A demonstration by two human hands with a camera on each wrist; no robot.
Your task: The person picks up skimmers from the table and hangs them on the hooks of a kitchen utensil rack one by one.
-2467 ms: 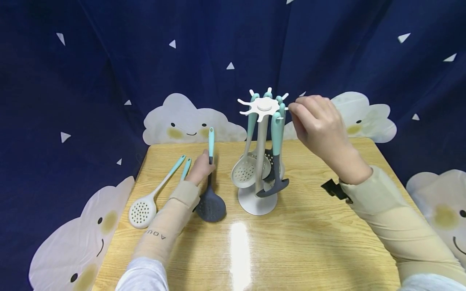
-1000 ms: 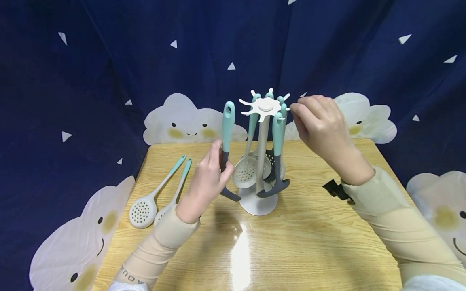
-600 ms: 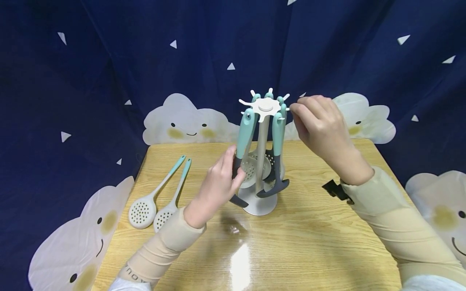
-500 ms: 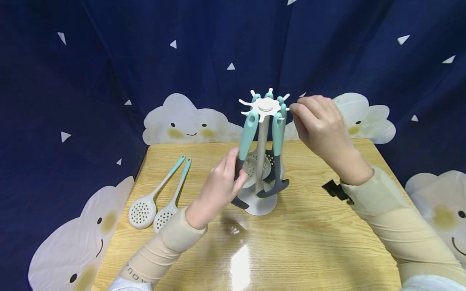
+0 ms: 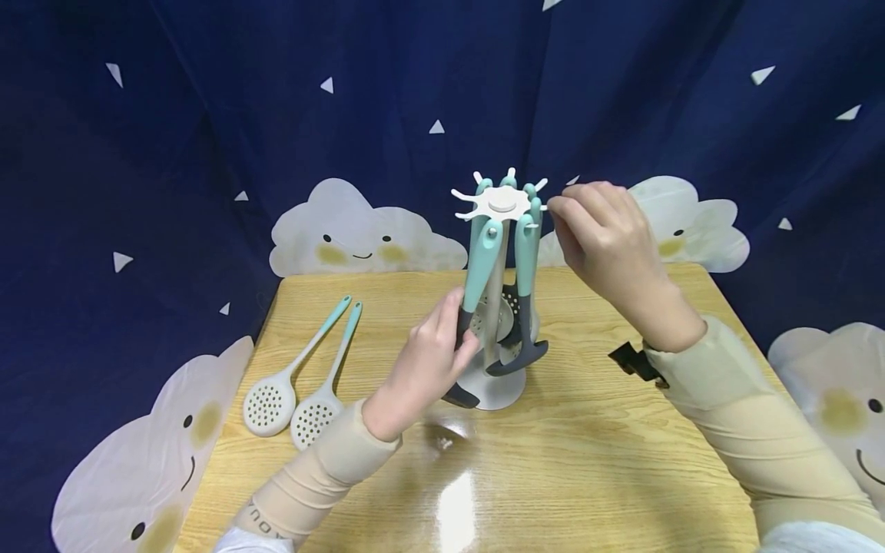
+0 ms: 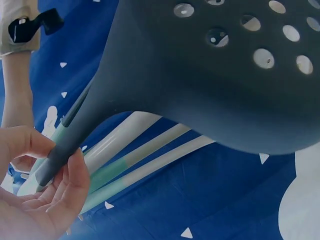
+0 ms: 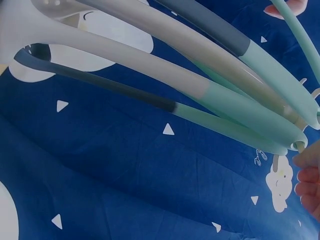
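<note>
My left hand [image 5: 432,353] pinches the dark shaft of a skimmer [image 5: 482,265] with a mint handle. The left wrist view shows its dark perforated head [image 6: 165,60] close up. The skimmer leans, its handle's holed top at a front hook of the white utensil rack [image 5: 502,201]; whether the hook passes through the hole, I cannot tell. My right hand [image 5: 611,246], fingers curled, pinches the tip of a hook on the rack's right side. Several mint-handled utensils hang around the post, including a dark one [image 5: 527,307] with a curved lower end at the front.
Two pale skimmers, the left one [image 5: 270,405] and the right one [image 5: 316,418], lie side by side on the wooden table [image 5: 608,453], left of the rack. The rack's round base [image 5: 508,393] stands on the table. A dark blue curtain [image 5: 387,92] hangs behind.
My left hand has lifted the dark skimmer from the table and carried it right to the rack; lately its handle top has shifted slightly right and down. My right hand has stayed on the rack.
</note>
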